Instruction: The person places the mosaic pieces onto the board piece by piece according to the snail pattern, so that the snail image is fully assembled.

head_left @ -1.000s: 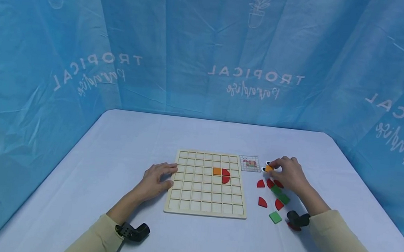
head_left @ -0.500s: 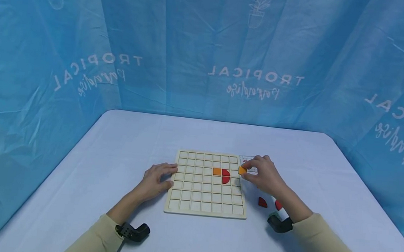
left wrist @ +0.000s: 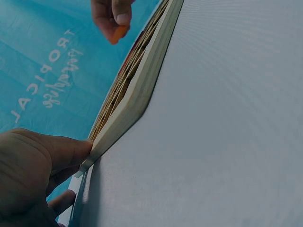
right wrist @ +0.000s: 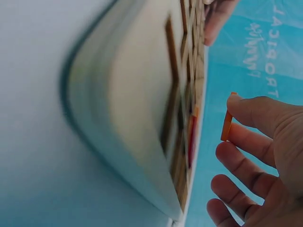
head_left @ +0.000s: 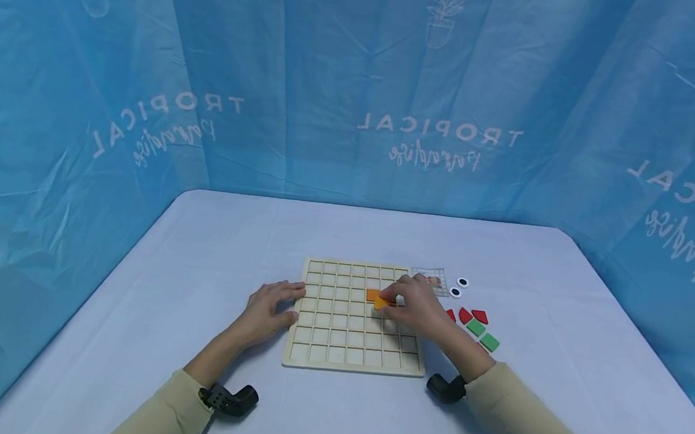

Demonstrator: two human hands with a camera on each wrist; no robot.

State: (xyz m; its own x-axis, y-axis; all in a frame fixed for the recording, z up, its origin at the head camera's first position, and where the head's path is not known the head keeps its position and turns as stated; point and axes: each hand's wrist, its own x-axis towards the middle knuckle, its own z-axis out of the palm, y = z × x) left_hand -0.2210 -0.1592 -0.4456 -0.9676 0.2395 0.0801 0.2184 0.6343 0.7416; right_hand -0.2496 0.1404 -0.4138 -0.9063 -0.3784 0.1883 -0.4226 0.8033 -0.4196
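A pale wooden grid board (head_left: pixel 337 338) lies on the table. At its left edge rests my left hand (head_left: pixel 266 313), fingers extended; the left wrist view has the thumb (left wrist: pixel 71 150) touching the rim. Over the right half of the board, my right hand (head_left: pixel 420 311) pinches an orange square tile (head_left: pixel 380 302) between thumb and fingers. The right wrist view shows this tile (right wrist: pixel 227 124) edge-on, held above the grid. Another orange tile (head_left: pixel 372 294) sits in a cell just beyond. Red pieces in the cells beside it are mostly hidden by the right hand in the head view.
A small printed picture card (head_left: pixel 439 285) lies at the board's right. Beyond it are two white round pieces with black centres, the nearer one (head_left: pixel 455 292) close to the card. Red pieces (head_left: pixel 465 315) and green tiles (head_left: pixel 489 342) lie loose on the white table (head_left: pixel 330 415).
My right hand has carried the orange tile leftward from the loose pieces, past the card, to above the board. The left hand has stayed in place.
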